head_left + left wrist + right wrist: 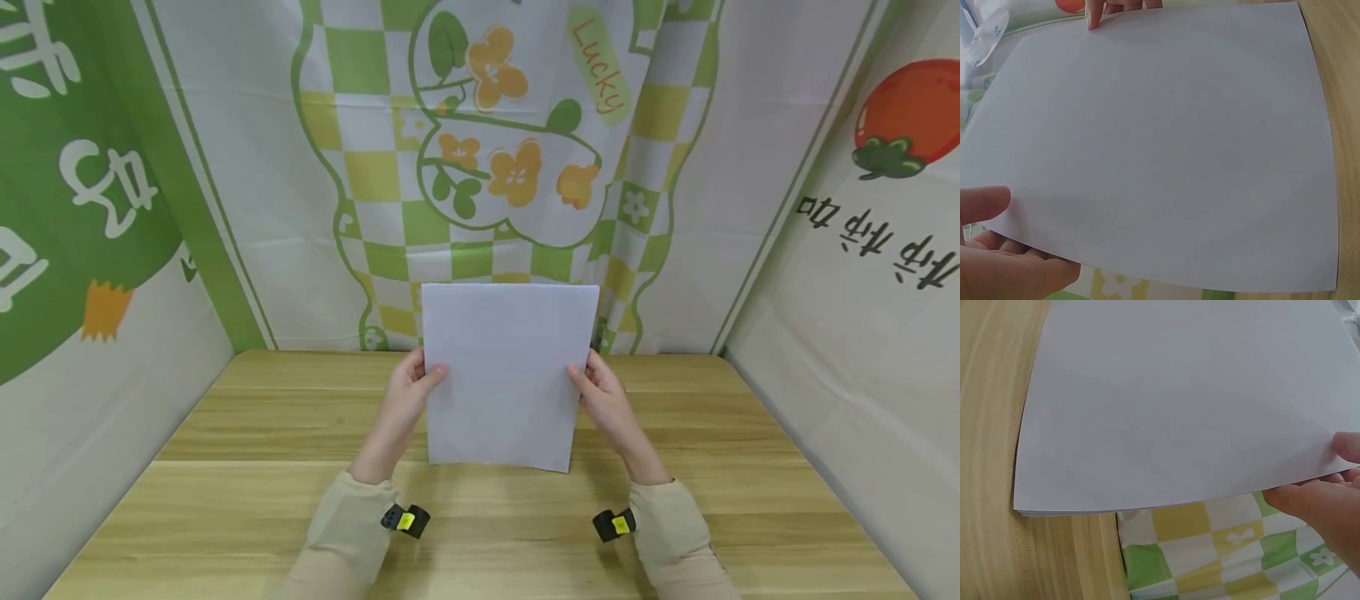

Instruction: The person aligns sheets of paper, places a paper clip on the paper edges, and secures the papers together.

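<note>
Both hands hold a stack of blank white paper (pixel 504 383) upright above the table, its face toward me. My left hand (pixel 405 400) pinches the left edge, thumb in front and fingers behind. At the opposite edge my right hand (pixel 609 408) grips the same way. The right wrist view shows several layered sheets at the corner of the paper (pixel 1179 412), with the right hand (pixel 1329 500) at its edge. In the left wrist view the paper (pixel 1166 144) fills most of the picture, and the left hand (pixel 1016 262) holds it at lower left. Fingers behind the sheets are partly hidden.
A wood-grain table (pixel 225 517) lies beneath. Behind it hangs a curtain (pixel 375 183) with green and yellow checks and flowers. Printed cloth walls stand at the left (pixel 90 208) and right (pixel 862 317). Each wrist wears a black strap device (pixel 408 521).
</note>
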`<state>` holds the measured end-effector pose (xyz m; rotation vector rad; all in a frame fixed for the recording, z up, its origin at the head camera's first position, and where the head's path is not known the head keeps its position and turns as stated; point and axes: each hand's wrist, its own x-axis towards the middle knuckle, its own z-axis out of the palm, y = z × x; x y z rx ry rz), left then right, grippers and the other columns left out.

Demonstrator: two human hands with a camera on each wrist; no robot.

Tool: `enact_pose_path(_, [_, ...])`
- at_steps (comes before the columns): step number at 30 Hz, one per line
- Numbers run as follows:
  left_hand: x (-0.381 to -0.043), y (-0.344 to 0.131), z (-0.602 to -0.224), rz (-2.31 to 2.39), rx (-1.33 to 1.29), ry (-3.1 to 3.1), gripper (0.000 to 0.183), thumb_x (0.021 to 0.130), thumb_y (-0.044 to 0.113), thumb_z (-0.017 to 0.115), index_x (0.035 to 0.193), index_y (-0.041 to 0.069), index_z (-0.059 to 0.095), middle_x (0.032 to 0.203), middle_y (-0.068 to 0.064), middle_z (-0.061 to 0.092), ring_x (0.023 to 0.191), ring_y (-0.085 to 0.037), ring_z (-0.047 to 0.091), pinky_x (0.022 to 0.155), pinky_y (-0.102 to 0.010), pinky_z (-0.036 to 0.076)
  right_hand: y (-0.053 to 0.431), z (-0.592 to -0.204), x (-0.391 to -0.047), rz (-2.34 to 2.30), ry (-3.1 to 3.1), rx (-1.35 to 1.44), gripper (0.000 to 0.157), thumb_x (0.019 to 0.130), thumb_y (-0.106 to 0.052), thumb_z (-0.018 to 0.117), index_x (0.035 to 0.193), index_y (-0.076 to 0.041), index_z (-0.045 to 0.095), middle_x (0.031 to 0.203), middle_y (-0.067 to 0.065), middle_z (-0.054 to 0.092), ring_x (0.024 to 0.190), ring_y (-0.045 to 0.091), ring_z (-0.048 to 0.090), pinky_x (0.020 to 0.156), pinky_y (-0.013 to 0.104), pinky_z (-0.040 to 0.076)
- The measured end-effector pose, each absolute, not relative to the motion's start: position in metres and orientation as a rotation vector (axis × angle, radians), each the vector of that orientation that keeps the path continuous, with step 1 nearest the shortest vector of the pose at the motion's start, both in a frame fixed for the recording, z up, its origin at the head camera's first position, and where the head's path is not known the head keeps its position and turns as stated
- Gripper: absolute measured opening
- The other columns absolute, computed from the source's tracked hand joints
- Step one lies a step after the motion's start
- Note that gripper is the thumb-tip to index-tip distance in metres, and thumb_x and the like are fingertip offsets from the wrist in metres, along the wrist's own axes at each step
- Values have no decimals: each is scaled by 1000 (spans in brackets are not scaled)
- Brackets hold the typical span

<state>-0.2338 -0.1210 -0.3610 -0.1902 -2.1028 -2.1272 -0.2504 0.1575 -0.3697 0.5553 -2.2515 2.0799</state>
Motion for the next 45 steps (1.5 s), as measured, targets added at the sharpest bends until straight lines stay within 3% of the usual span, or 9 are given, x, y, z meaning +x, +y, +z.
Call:
enact_pose_path(6, [-234,-119,-357,-2121,-193,-2078,37,94,-1,49,130,-7,48,120,-22,56,96,-10,54,87,-24,42,158,-369,-251,2082,-2250,571,44,103,-17,38,143,0,32,134,25,46,108,7,55,87,24,49])
enact_pose_path(13, [-233,-116,-357,-2139,-189,-2059,38,94,-1,47,132,-4,49,123,-21,55,99,-13,52,89,-29,40,157,-369,-250,2047,-2267,557,43,103,-17,37,143,0,31,135,21,47,112,8,51,87,19,46])
enact_pose_path(16, [-233,-115,-357,-2129,-178,-2057,37,94,-1,47,131,-5,49,121,-21,55,99,-13,51,89,-29,39,156,-368,-249,2021,-2275,527,40,103,-15,38,140,0,35,111,14,56,87,6,52,72,17,44])
enact_pose_path(18, [-234,-115,-356,-2122,-178,-2059,37,94,-1,47,130,-6,49,121,-22,55,99,-13,51,89,-28,39,156,-366,-249,2004,-2277,514,38,103,-14,39,137,1,38,89,6,51,67,4,43,60,18,37])
enact_pose_path(21, [-233,-115,-355,-2131,-184,-2057,37,94,-1,48,131,-6,48,123,-22,55,100,-13,52,90,-28,39,156,-365,-248,1993,-2280,514,37,102,-15,39,136,1,39,80,0,43,59,6,33,54,20,30])
enact_pose_path(24, [-234,-116,-355,-2139,-180,-2057,38,94,0,49,132,-5,48,124,-21,55,100,-12,53,90,-26,40,156,-364,-248,2009,-2272,525,40,102,-17,40,138,1,37,101,7,54,78,5,49,65,18,41])
enact_pose_path(28, [-235,-117,-355,-2128,-169,-2056,38,94,0,51,131,-5,48,120,-20,57,98,-10,54,87,-23,42,157,-362,-248,2040,-2251,543,41,103,-18,39,139,2,35,126,22,49,102,7,55,82,22,48])
enact_pose_path(35, [-235,-119,-353,-2111,-187,-2032,33,93,-1,51,126,-7,51,111,-18,60,92,-8,55,83,-22,43,156,-358,-248,2057,-2216,555,40,103,-17,39,138,3,35,127,26,48,103,8,57,83,25,50])
enact_pose_path(45, [-232,-121,-342,-2146,-238,-2043,34,96,4,49,129,-2,50,119,-20,58,99,-12,57,90,-28,43,156,-352,-248,2014,-2207,569,41,102,-20,40,137,1,37,125,21,51,102,9,57,82,24,51])
